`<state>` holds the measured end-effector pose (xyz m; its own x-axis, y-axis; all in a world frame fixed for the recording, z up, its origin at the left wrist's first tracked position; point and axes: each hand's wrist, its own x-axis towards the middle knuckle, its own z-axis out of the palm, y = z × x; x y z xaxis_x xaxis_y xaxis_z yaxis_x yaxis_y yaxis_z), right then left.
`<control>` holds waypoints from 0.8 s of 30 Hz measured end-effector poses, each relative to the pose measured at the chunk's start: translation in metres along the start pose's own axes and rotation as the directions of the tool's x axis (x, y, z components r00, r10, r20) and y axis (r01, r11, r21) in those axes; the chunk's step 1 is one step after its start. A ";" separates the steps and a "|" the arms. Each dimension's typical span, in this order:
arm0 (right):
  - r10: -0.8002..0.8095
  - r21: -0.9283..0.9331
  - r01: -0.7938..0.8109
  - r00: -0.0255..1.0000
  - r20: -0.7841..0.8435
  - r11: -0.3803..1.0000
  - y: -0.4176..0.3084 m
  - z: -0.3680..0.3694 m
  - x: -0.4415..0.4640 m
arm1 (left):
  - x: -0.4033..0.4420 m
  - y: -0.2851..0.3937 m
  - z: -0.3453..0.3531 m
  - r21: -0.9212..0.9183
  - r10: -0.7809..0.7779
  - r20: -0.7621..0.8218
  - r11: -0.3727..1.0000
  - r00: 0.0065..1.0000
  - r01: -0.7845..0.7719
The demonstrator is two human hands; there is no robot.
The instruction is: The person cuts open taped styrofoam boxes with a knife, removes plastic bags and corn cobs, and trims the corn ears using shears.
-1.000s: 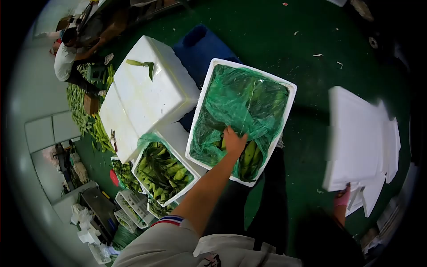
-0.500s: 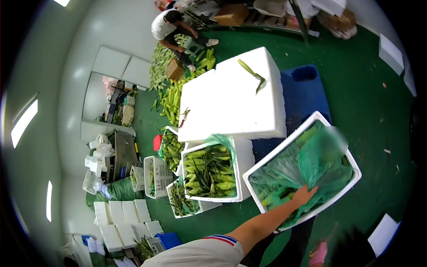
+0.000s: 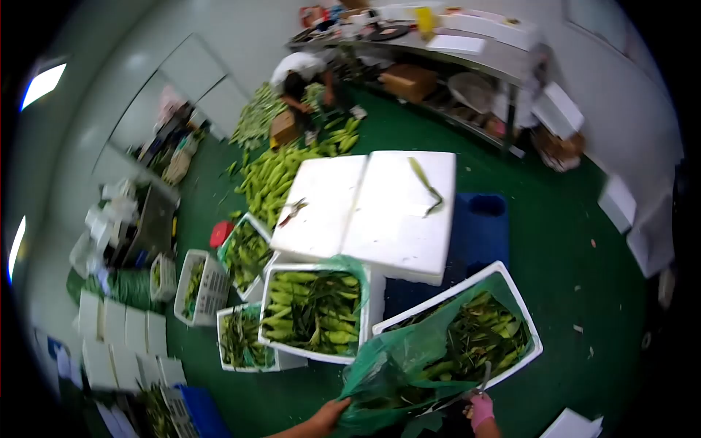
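Note:
My left hand [image 3: 333, 412], bare, is closed on the edge of a green plastic bag [image 3: 394, 365]. The bag lines a white foam box [image 3: 531, 321] filled with green corn ears and dark leaves [image 3: 485, 328]. At the near edge of that box, my right hand [image 3: 480, 410] wears a pink glove and is closed around a thin metal tool [image 3: 486, 374]; its exact kind is blurred. Left of this box stands another white foam box of corn [image 3: 314, 310], also lined with green plastic.
White foam boxes [image 3: 398, 219] ahead carry a single corn ear [image 3: 423, 179] and a red-handled tool [image 3: 293, 212]. Below them lies a blue pallet [image 3: 478, 233]. Farther back, a person [image 3: 303, 77] sits by a corn heap [image 3: 274, 175]. White crates [image 3: 201, 288] stand left.
My left hand has pulled the green bag back toward me, uncovering corn and leaves. My gloved right hand has come up to the box edge with the metal tool. The view has shifted upward.

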<state>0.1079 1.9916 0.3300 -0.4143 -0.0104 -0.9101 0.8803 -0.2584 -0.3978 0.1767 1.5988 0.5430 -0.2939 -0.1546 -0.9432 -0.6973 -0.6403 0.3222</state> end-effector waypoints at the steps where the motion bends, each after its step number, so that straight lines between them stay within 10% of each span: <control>1: 0.000 -0.052 0.003 0.998 0.062 0.999 0.001 0.018 0.010 | -0.003 0.003 -0.013 -0.079 -0.019 0.022 0.997 1.000 0.021; 5: 0.283 -0.190 -0.248 0.942 0.183 0.950 0.057 0.069 0.049 | 0.014 -0.005 0.016 0.289 0.175 0.041 0.940 0.984 -0.179; 6: 0.148 -0.696 0.299 0.851 0.504 0.653 0.101 0.053 0.082 | 0.045 -0.029 0.022 0.352 0.191 0.057 0.915 0.980 -0.198; 7: 0.175 -0.722 0.341 0.826 0.536 0.602 0.112 0.066 0.080 | 0.056 -0.046 0.046 0.112 0.393 0.139 0.906 0.909 -0.409; 9: 0.299 -0.566 -0.054 0.888 0.350 0.822 0.120 0.087 0.051 | 0.117 -0.103 0.057 0.078 0.419 0.265 0.888 0.868 -0.452; 10: 0.332 -0.489 -0.150 0.891 0.310 0.859 0.117 0.094 0.041 | 0.097 -0.088 0.072 0.020 0.106 0.285 0.993 0.953 -0.117; 11: 0.342 -0.426 -0.200 0.895 0.288 0.883 0.110 0.096 0.032 | 0.025 -0.040 0.100 0.096 0.111 0.159 0.987 0.981 -0.127; 13: 0.336 -0.313 -0.249 0.904 0.265 0.917 0.092 0.097 0.022 | 0.075 -0.083 0.111 -0.130 0.419 0.360 0.908 0.834 -0.399; 19: 0.139 0.254 -0.242 0.921 0.364 0.937 0.011 0.073 0.008 | 0.043 -0.039 0.132 0.160 0.788 0.481 0.351 0.384 -0.923; 21: -0.063 0.372 -0.734 0.412 0.909 0.567 0.003 0.025 0.040 | 0.011 -0.016 0.120 0.142 0.668 0.567 0.497 0.482 -0.856; 23: 0.132 0.532 -0.373 0.891 0.435 0.760 -0.023 0.036 -0.003 | -0.024 0.009 0.100 0.171 0.606 0.650 0.471 0.458 -0.865; 24: 0.206 0.413 -0.238 0.971 0.121 0.879 -0.040 0.048 -0.029 | -0.039 0.013 0.088 0.128 0.665 0.669 0.335 0.331 -0.933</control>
<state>0.0738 1.9564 0.3781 -0.2486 -0.1799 -0.9517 0.7768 -0.6240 -0.0850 0.1214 1.6629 0.5913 -0.9987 0.0264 -0.0440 -0.0433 0.0258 0.9987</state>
